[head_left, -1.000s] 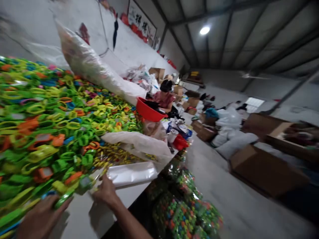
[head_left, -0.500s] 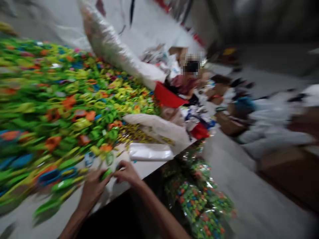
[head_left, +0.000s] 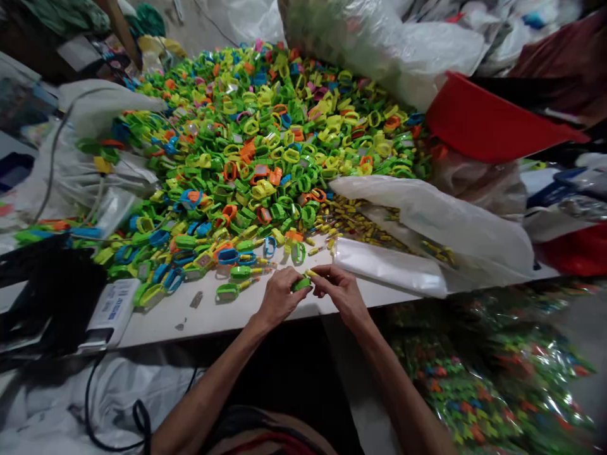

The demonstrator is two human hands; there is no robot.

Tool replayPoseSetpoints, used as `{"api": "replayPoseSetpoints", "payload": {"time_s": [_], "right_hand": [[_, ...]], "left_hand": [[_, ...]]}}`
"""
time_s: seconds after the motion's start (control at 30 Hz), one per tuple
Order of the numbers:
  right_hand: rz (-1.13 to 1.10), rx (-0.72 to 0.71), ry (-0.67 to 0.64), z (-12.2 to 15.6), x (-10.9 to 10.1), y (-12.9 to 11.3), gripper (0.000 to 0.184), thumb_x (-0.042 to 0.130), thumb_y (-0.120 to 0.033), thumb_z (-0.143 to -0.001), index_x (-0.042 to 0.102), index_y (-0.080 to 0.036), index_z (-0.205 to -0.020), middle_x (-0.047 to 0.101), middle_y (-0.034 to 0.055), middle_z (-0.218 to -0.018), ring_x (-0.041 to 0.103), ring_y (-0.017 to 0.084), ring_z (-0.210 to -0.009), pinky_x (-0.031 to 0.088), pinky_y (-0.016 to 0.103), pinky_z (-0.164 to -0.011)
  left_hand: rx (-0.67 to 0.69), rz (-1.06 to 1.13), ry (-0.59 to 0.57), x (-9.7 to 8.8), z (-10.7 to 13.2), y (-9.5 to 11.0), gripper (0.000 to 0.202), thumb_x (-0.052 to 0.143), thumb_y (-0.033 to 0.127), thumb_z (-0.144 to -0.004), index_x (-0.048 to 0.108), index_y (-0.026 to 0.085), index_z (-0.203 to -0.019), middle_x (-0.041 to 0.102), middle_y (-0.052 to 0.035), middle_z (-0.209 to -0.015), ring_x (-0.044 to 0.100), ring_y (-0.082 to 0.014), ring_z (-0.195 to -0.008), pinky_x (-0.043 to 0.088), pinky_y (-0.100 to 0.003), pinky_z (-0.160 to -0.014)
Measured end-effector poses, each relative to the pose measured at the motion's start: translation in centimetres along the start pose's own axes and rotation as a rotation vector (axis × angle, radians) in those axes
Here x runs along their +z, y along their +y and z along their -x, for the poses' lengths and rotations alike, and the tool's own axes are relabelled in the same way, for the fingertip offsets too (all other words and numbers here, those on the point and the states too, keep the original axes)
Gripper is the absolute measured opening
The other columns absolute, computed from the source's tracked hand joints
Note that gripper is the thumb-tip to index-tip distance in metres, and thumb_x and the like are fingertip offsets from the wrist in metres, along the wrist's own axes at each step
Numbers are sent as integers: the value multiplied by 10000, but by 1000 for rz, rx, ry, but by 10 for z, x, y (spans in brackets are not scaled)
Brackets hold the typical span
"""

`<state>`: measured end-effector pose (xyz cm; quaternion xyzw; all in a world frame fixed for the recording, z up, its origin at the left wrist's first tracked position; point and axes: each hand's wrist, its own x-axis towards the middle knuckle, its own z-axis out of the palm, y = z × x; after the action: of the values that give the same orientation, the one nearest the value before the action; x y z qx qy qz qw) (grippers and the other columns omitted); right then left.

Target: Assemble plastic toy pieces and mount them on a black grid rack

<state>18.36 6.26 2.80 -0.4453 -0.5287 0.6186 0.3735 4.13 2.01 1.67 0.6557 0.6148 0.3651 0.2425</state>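
Note:
My left hand (head_left: 281,294) pinches a small green plastic piece (head_left: 301,284), shaped like a toy watch, just above the front edge of the white table (head_left: 265,297). Close against it, my right hand (head_left: 340,287) grips a small yellow stick (head_left: 310,273), like a short crayon, its tip meeting the green piece. Past my fingers stands another green loop piece (head_left: 298,253). To the left lie green pieces with yellow sticks (head_left: 243,272) attached. Loose yellow sticks (head_left: 374,230) spill from a whitish plastic bag on the right.
A large heap of green, yellow, orange and blue loop pieces (head_left: 265,151) covers the table. Clear plastic sleeves (head_left: 389,266) lie right of my hands. A white box-like device (head_left: 111,309) sits at left. Filled clear bags (head_left: 474,392) are below, right. A red sheet-like object (head_left: 497,120) stands behind.
The view has swung left and steadied, so the heap and hands appear further right. Both hands remain together at the table edge, still holding the green piece and stick.

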Motion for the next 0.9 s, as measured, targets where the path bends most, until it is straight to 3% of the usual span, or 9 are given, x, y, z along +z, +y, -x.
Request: {"api": "replayPoseSetpoints", "payload": {"time_s": [0.17,0.27,0.33,0.4,0.5,0.57,0.67,0.8,0.9], "right_hand": [[72,-81,96,4,13,2,284,665,-440,-708,628,-172,-795,602,1,-604,549,126,-538,469,260,-544],[42,-55,94,5,16,3,277,679,-429,-682,612,-173,-763,599,-3,-635,511,107,-499,428,241,-482],[0,-2,95,6,15,5,253,685,-404,-659,601,-173,-722,567,-20,-579,481,99,-462,395,236,-454],[-34,49,91,8,13,8,225,688,-373,-641,599,-173,-691,536,-35,-517,472,99,-443,390,241,-464],[-48,105,60,14,10,15,212,702,-351,-629,618,-166,-691,533,-36,-484,483,104,-450,394,247,-498],[-42,108,68,15,8,17,224,707,-353,-637,640,-161,-730,546,-31,-485,491,107,-468,390,247,-516],[-32,66,85,13,5,11,246,704,-363,-661,671,-155,-788,556,-27,-483,497,109,-492,396,255,-552],[-3,42,-98,6,2,-7,240,716,-369,-659,702,-156,-770,577,-16,-547,515,111,-522,414,264,-569],[0,46,-199,4,0,-13,220,731,-353,-641,712,-157,-737,592,-10,-601,520,105,-537,415,255,-557]], "left_hand": [[-66,4,-34,1,-5,1,107,573,79,-683,560,180,-651,496,4,-707,491,-142,-704,357,-250,-650],[-64,81,68,1,-5,-2,90,624,106,-628,574,180,-631,548,-26,-819,516,-177,-846,395,-306,-797],[-101,259,128,2,-3,-6,123,665,140,-566,558,171,-618,571,-41,-921,523,-197,-931,402,-337,-858],[-239,521,133,5,-2,-11,176,670,197,-543,506,161,-597,587,-42,-927,549,-180,-867,447,-309,-776],[-448,779,132,11,0,-18,202,645,281,-580,497,158,-643,590,-14,-766,536,-126,-655,442,-240,-586],[-490,756,154,13,2,-21,197,624,303,-618,525,155,-702,564,6,-686,511,-110,-582,422,-225,-543],[-420,509,133,11,4,-19,148,574,271,-694,566,162,-794,585,-6,-729,526,-123,-626,431,-244,-598],[-222,181,61,1,6,-7,235,514,63,-655,592,182,-842,612,-30,-847,565,-169,-827,443,-296,-777],[-213,267,27,-1,7,-3,271,468,19,-615,607,171,-791,613,-27,-806,572,-163,-810,455,-285,-759]]}}
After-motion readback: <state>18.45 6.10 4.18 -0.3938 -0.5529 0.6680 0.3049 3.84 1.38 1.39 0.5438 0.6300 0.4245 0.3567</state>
